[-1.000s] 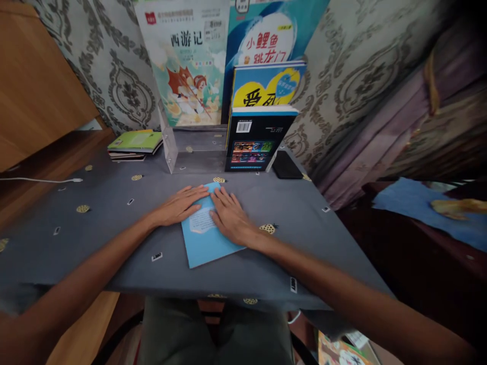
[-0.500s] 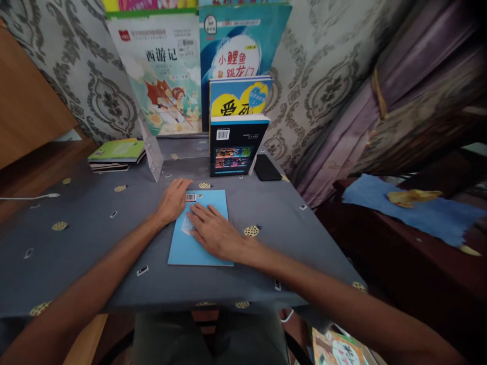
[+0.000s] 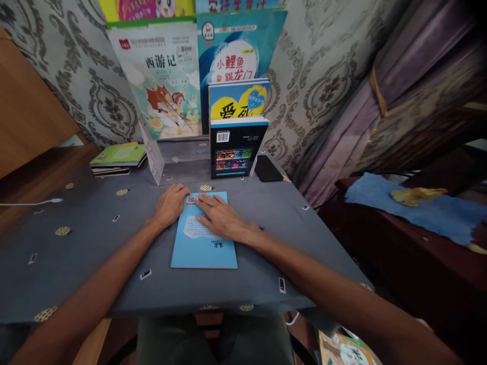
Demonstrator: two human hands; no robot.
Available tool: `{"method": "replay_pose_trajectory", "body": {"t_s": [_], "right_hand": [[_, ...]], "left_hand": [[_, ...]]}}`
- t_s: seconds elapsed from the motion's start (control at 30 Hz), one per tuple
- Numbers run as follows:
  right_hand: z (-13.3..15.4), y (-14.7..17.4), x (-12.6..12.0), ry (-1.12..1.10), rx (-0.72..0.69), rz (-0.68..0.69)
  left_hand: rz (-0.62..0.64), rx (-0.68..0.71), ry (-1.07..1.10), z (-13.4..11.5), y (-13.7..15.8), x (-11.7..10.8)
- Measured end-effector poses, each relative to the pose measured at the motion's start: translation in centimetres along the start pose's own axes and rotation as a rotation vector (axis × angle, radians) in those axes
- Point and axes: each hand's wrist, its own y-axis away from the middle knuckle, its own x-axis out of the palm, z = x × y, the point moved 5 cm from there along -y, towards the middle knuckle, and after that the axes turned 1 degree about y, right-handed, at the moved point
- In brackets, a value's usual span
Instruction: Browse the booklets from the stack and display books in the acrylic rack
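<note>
A thin light-blue book point(image 3: 203, 256) lies flat on the grey patterned tablecloth, a barcode at its far left corner and a pale text panel in its middle. My right hand point(image 3: 219, 217) rests flat across its upper part, fingers stretched toward the far edge and covering some of the cover. My left hand point(image 3: 171, 205) lies on the cloth along the book's upper left side, fingertips by the corner; its fingers are extended and fairly close together. Beyond the book, a clear acrylic stand point(image 3: 186, 171) holds upright books, among them a black-backed book point(image 3: 238, 147).
Left of the stand lies a stack of thin books point(image 3: 119, 154), with a white cable point(image 3: 34, 203) nearer me. A black phone-like slab point(image 3: 268, 169) sits right of the stand. Beyond the table's right edge are a blue cloth point(image 3: 403, 208) and a purple curtain point(image 3: 411, 91).
My right hand has slid up the book toward its far edge, uncovering more of the text panel. My left hand stays beside the upper left corner. The view has shifted slightly.
</note>
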Motion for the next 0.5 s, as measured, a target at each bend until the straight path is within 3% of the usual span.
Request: {"method": "replay_pose_trajectory", "body": {"t_s": [0.23,0.37,0.5], "right_hand": [[-4.7,3.1,-0.9,0.007,0.151,-0.076],[-5.2,3.6,-1.1,-0.010,0.143,-0.079],[-5.4,3.4,-1.0,-0.038,0.116,-0.076]], "left_hand": [[0.004,-0.014,-0.076,-0.3,0.1,-0.3],[0.077,0.006,-0.085,-0.7,0.2,-0.4],[0.142,0.118,-0.032,-2.2,0.7,-0.4]]}}
